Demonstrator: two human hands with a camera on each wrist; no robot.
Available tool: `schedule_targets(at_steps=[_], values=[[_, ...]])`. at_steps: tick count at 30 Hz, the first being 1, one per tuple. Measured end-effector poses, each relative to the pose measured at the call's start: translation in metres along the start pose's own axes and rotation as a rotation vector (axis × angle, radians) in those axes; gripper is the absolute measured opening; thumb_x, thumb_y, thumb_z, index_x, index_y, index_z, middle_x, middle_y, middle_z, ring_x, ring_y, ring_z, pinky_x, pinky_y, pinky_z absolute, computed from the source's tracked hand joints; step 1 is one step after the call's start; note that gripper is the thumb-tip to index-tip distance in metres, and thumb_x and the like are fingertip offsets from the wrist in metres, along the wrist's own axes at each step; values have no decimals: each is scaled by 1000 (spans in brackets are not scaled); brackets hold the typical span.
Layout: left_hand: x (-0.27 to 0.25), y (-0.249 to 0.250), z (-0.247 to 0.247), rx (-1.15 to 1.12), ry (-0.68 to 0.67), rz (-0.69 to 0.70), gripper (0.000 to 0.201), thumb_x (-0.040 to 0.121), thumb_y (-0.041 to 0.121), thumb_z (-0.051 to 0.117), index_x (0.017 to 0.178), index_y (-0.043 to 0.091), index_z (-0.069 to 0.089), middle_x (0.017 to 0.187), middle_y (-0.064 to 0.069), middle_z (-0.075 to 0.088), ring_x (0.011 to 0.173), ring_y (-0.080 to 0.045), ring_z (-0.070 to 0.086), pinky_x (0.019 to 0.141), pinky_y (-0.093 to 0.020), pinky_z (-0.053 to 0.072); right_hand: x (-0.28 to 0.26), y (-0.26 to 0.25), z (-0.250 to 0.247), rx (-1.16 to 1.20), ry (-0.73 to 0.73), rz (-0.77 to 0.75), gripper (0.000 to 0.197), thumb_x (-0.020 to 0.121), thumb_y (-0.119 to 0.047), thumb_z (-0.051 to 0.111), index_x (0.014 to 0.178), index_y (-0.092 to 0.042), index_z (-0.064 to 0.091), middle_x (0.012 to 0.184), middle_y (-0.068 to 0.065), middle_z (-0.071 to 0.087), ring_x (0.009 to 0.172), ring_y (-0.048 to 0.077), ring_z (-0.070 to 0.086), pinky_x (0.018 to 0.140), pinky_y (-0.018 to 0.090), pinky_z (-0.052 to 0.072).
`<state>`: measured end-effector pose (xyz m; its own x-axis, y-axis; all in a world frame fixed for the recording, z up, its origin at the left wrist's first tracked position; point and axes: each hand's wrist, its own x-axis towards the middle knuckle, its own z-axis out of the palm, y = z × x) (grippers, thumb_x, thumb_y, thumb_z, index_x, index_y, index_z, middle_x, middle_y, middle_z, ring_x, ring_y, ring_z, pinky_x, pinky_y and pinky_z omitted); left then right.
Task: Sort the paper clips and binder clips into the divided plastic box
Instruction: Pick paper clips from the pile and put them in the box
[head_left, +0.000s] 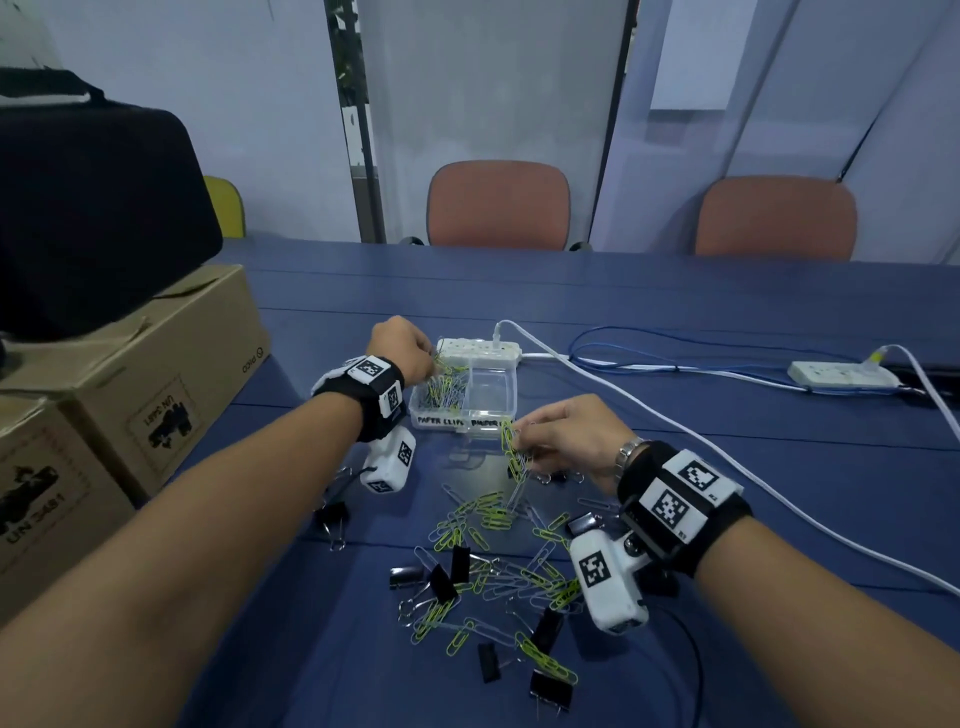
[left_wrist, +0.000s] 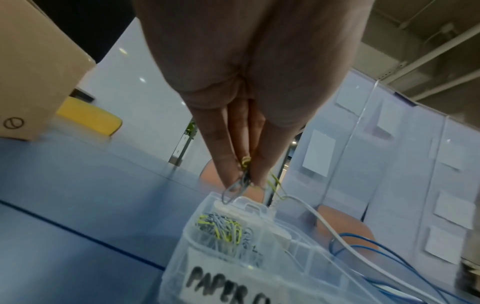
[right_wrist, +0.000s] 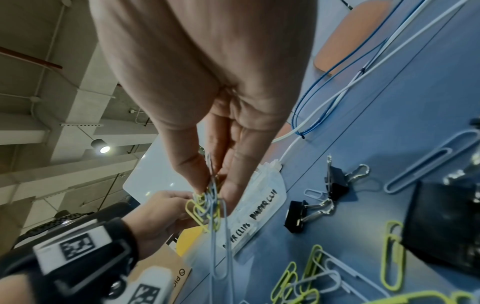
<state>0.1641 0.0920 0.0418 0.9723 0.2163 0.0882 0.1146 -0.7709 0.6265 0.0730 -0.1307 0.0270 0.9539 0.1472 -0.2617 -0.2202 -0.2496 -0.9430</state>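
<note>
**Both hands holding paper clips at the divided box**

Binder clips (head_left: 550, 690), black with steel handles, lie nearest the viewer on the blue table (head_left: 727, 322), mixed into a loose scatter of yellow-green and pale blue paper clips (head_left: 493, 566). More binder clips sit at the left edge of the scatter, below the left wrist.

Right hand (head_left: 569, 434): fingers and thumb pinch a tangled bunch of clips (right_wrist: 207, 205), which hangs from the fingertips just in front of the box's near wall. One long pale clip dangles lowest.

Left hand (head_left: 402, 345): fingertips are closed on a few clips (left_wrist: 240, 185), held above the far end of the left compartment.

Divided plastic box (head_left: 423, 410): clear, standing on the table between the two hands. Its left compartment, labelled "PAPER CLIPS", contains a heap of clips (left_wrist: 223, 228). The right compartment's label is partly hidden by the right hand's bunch.

Surroundings: a white power strip (head_left: 480, 349) lies directly behind the box, with white and blue cables (head_left: 649, 364) running right. Cardboard boxes (head_left: 135, 395) stand at left, a black case (head_left: 93, 208) on top.
</note>
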Motion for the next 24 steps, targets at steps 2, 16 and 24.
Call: schedule_targets(at_steps=[2, 16, 24], values=[[10, 1, 10, 35, 8, -14, 7, 72, 6, 84, 70, 7, 77, 84, -10, 76, 76, -24, 72, 69, -29, 58, 3, -4, 0, 11, -2, -11, 9, 75, 8, 74, 81, 2, 73, 63, 8, 64, 47, 13, 59, 53, 26, 58], [32, -15, -9, -10, -92, -17, 23, 76, 25, 78, 72, 2, 77, 65, -15, 74, 60, -27, 74, 62, -40, 64, 76, -67, 35, 98, 29, -60, 9, 78, 12, 68, 78, 4, 69, 83, 16, 66, 68, 21, 64, 58, 27, 62], [19, -66, -37, -1, -31, -28, 16, 79, 16, 64, 75, 9, 77, 75, -11, 75, 70, -30, 71, 69, -39, 62, 191, -72, 67, -148, 91, -14, 29, 76, 2, 72, 104, 2, 68, 105, 19, 70, 76, 22, 67, 68, 31, 61]])
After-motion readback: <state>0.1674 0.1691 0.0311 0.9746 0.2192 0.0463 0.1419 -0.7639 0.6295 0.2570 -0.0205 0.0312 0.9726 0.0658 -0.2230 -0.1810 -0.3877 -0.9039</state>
